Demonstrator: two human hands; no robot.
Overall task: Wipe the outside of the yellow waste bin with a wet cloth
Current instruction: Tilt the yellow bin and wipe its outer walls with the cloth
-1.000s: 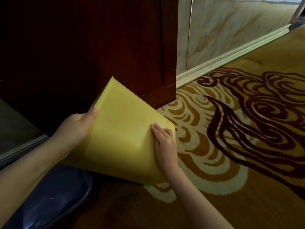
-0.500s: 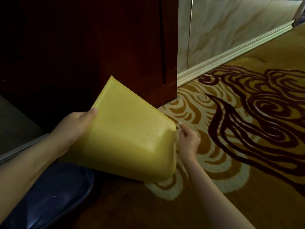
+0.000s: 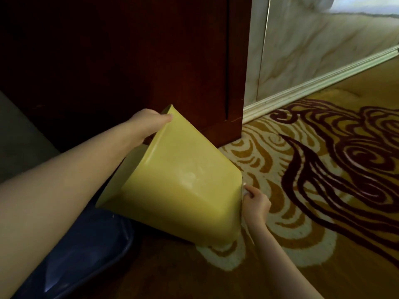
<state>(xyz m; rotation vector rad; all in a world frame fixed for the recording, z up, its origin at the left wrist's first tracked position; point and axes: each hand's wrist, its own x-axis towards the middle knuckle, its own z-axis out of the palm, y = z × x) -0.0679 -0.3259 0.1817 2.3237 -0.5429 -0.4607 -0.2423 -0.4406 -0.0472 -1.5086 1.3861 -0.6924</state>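
The yellow waste bin (image 3: pixel 181 190) is tipped over above the carpet, its closed base facing right and its open rim to the upper left. My left hand (image 3: pixel 149 124) grips the rim at its top corner, thumb on the outside. My right hand (image 3: pixel 255 201) is curled against the base's right edge. A small white bit of cloth (image 3: pixel 245 187) shows between its fingertips and the bin; the rest of the cloth is hidden in the hand.
A dark wooden cabinet (image 3: pixel 151 61) stands right behind the bin. A dark blue container (image 3: pixel 82 255) lies under the bin at lower left. Swirl-patterned carpet (image 3: pixel 323 180) spreads to the right, up to a marble wall with pale skirting (image 3: pixel 313 83).
My right hand slid off the bin's side wall, down to the edge of its base. My left hand shifted up the rim to the top corner, and the bin turned.
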